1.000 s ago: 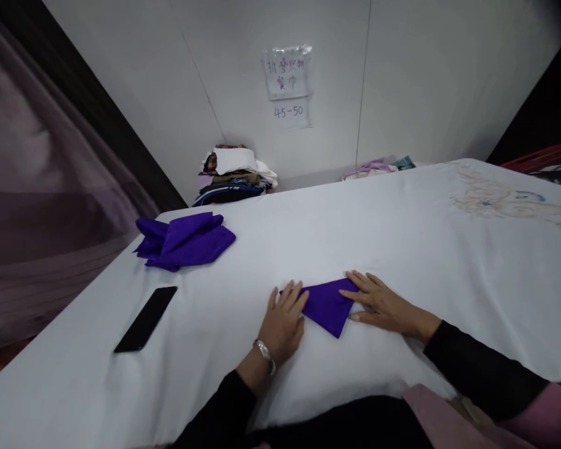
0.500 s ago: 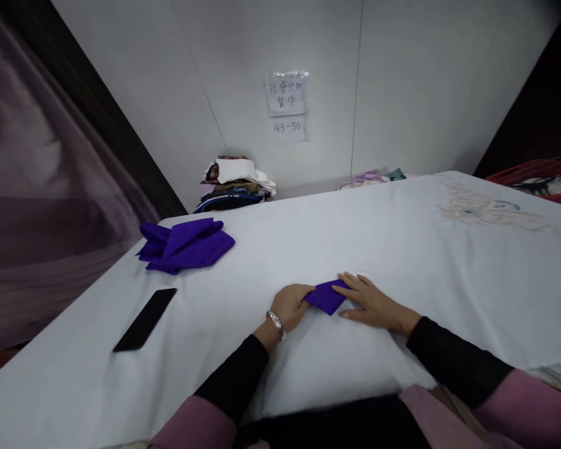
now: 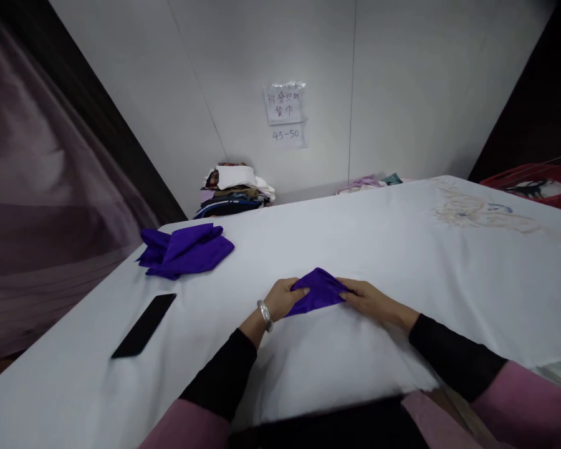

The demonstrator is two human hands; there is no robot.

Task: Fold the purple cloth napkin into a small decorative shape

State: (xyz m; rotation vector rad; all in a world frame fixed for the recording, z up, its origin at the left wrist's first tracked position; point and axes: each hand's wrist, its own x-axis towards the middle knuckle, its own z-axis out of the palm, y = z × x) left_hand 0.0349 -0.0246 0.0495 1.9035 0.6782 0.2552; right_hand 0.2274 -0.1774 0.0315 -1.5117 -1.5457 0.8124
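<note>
Between my two hands is a folded purple napkin (image 3: 318, 289), its upper edge bulging to a peak. My left hand (image 3: 282, 299), with a silver bangle at the wrist, pinches the napkin's left side, thumb on top. On the right side, my right hand (image 3: 362, 299) grips it the same way, with the fingers behind the fabric. A second purple cloth (image 3: 189, 249) lies loosely crumpled on the white-covered table (image 3: 262, 249), to the left and farther back.
A black flat slab like a phone (image 3: 144, 325) lies on the table at left. Beyond the back edge are a pile of folded clothes (image 3: 236, 190) and some lilac cloth (image 3: 362, 183). A red basket (image 3: 537, 187) stands at far right; paper signs (image 3: 284, 115) hang on the wall.
My right hand, flat on the napkin before, now grips its right side. The napkin has changed from a small downward-pointing shape to a wider one with a raised peak.
</note>
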